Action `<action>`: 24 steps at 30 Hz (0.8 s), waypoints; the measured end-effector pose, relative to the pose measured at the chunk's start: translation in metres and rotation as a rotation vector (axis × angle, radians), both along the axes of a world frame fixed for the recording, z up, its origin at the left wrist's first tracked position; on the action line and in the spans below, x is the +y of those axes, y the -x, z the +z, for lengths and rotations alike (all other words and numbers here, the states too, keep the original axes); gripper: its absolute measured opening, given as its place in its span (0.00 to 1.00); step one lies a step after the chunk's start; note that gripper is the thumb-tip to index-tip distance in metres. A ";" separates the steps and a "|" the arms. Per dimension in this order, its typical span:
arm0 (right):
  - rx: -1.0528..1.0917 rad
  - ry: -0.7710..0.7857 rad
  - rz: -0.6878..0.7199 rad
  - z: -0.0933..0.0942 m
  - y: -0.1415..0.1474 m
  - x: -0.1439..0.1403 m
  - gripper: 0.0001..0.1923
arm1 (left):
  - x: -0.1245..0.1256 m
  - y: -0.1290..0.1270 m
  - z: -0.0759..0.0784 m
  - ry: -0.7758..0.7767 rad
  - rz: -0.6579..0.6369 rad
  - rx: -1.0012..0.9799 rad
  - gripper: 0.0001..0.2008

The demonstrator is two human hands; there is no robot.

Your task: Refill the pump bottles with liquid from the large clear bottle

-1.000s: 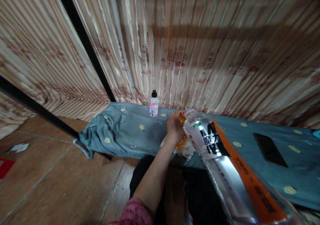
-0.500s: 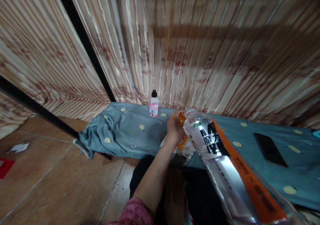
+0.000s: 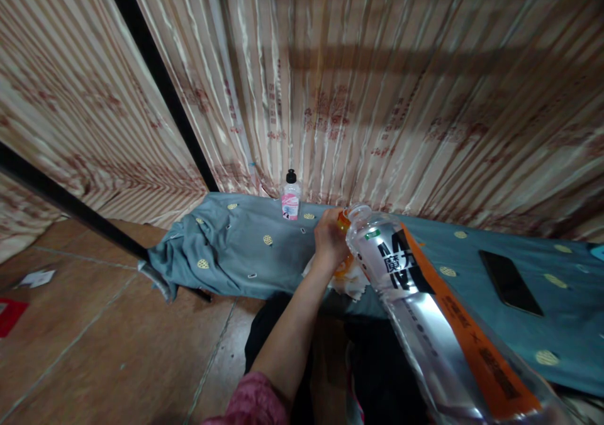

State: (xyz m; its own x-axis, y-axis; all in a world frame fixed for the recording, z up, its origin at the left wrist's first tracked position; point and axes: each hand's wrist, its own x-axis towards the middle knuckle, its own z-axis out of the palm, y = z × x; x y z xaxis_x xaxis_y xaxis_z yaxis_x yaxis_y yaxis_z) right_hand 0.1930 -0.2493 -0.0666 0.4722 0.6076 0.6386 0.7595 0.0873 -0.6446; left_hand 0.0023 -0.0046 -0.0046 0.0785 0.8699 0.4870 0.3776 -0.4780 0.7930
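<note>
A large clear plastic bottle with a silver, black and orange label tilts across the lower right, its uncapped mouth up and to the left. A blurred sliver of my right hand shows at its base, holding it; the fingers are mostly hidden. My left hand is closed around a small orange container, right by the mouth of the big bottle. The container is largely covered by my hand and the bottle. Crumpled white tissue lies beneath it on the cloth.
A grey-green cloth with pineapple prints covers the low bench. On it stand a small pink-labelled bottle with a black cap and, at right, a black phone. Patterned curtains hang behind; dark poles rise at left.
Hardly anything differs. Both hands, the big bottle and the orange container keep almost the same place.
</note>
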 end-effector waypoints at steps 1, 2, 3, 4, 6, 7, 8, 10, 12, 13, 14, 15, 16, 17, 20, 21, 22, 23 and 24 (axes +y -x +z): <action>0.008 0.001 -0.001 0.001 -0.002 0.000 0.30 | 0.000 0.000 0.000 0.004 0.001 0.001 0.07; 0.016 0.001 -0.004 0.002 0.000 0.000 0.29 | 0.000 0.000 0.000 0.004 -0.001 0.000 0.07; 0.023 -0.001 -0.007 0.001 0.004 -0.002 0.29 | 0.000 0.000 0.000 0.002 -0.003 -0.004 0.07; 0.030 -0.003 -0.010 0.000 0.010 -0.005 0.29 | 0.000 0.000 0.000 -0.001 -0.007 -0.009 0.07; 0.045 -0.005 -0.014 -0.002 0.023 -0.011 0.29 | 0.000 0.001 0.000 -0.005 -0.012 -0.014 0.06; 0.052 -0.005 -0.015 -0.002 0.029 -0.013 0.28 | 0.000 0.001 0.000 -0.004 -0.010 -0.016 0.06; 0.059 -0.004 -0.014 -0.002 0.032 -0.014 0.29 | 0.000 0.001 0.000 -0.002 -0.008 -0.016 0.05; 0.071 0.000 -0.009 0.001 0.031 -0.012 0.29 | 0.000 0.001 0.001 0.005 -0.008 -0.007 0.05; 0.083 0.009 0.000 0.006 0.019 -0.007 0.29 | 0.000 0.001 0.001 0.009 -0.011 0.004 0.05; 0.090 0.017 0.006 0.008 0.012 -0.004 0.29 | 0.000 0.001 0.002 0.009 -0.011 0.007 0.05; 0.095 0.022 0.011 0.011 0.004 -0.001 0.29 | 0.000 0.001 0.002 0.007 -0.011 0.010 0.05; 0.099 0.027 0.014 0.012 -0.003 0.002 0.29 | 0.000 0.001 0.002 0.005 -0.009 0.012 0.05; 0.102 0.032 0.015 0.013 -0.008 0.004 0.30 | 0.000 0.001 0.002 0.003 -0.007 0.014 0.05; 0.104 0.035 0.015 0.013 -0.012 0.005 0.30 | 0.000 0.001 0.002 0.002 -0.006 0.018 0.05; 0.101 0.032 0.010 0.012 -0.010 0.004 0.32 | 0.000 0.001 0.000 0.005 -0.002 0.020 0.05; 0.097 0.028 0.009 0.010 -0.005 0.002 0.32 | 0.000 0.001 0.000 0.006 0.001 0.014 0.04; 0.093 0.021 0.005 0.008 0.002 0.000 0.32 | 0.000 0.001 0.000 0.006 0.003 0.006 0.04; 0.088 0.014 0.001 0.006 0.010 -0.003 0.31 | 0.001 0.000 0.000 0.006 0.003 -0.001 0.04; 0.084 0.005 -0.006 0.004 0.020 -0.007 0.31 | 0.001 0.000 0.000 0.005 0.002 -0.005 0.04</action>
State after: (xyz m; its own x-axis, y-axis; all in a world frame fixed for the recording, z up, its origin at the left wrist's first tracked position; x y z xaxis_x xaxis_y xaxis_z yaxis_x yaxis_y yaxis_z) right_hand 0.1726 -0.2564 -0.0623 0.5274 0.6081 0.5933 0.7031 0.0797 -0.7066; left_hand 0.0021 -0.0041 -0.0049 0.0746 0.8724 0.4830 0.3747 -0.4734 0.7972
